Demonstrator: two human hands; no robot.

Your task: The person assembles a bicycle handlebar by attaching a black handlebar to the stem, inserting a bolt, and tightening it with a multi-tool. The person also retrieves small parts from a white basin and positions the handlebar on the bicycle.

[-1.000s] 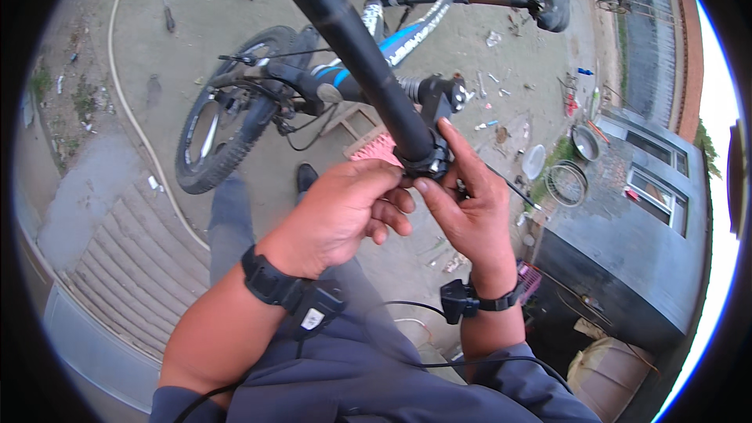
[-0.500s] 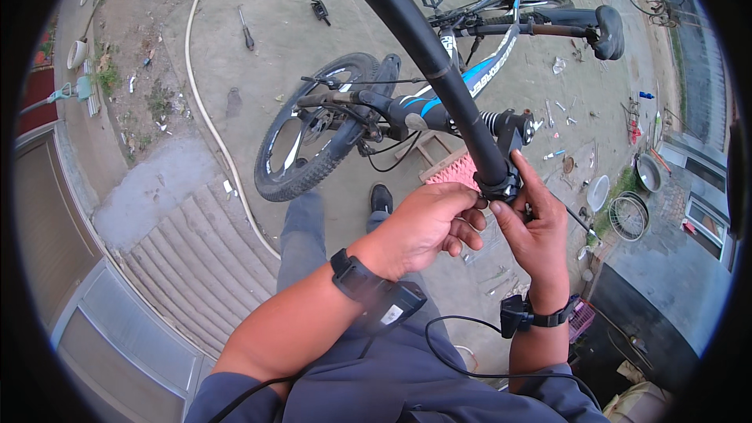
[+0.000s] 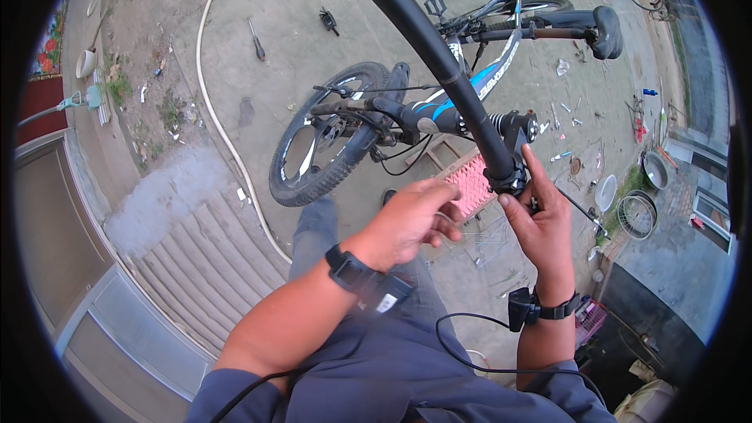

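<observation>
A black handlebar (image 3: 423,39) slants from the top edge to a dark clamp (image 3: 507,175) beside the stem of a bicycle (image 3: 442,113). My right hand (image 3: 542,223) grips this clamp, its thumb at the near side and its index finger stretched up along the stem. The far side of that grip is hidden. My left hand (image 3: 411,223) hovers left of the clamp, apart from it. Its fingers are loosely bent with gaps between them, and I see nothing in them. Below its fingertips shows a pink textured pad (image 3: 472,186) on a wooden frame.
The bicycle's knobby front wheel (image 3: 329,137) and its saddle (image 3: 605,33) stretch across the concrete. A screwdriver (image 3: 257,41) and a pedal-like black part (image 3: 329,22) lie beyond. A pale hose (image 3: 200,55) curves along the left. Basins (image 3: 605,192) and a wire basket (image 3: 636,214) stand right.
My left hand has drawn away from the clamp toward the left, its fingers loosening. My right hand stays on the clamp. The whole view has shifted slightly.
</observation>
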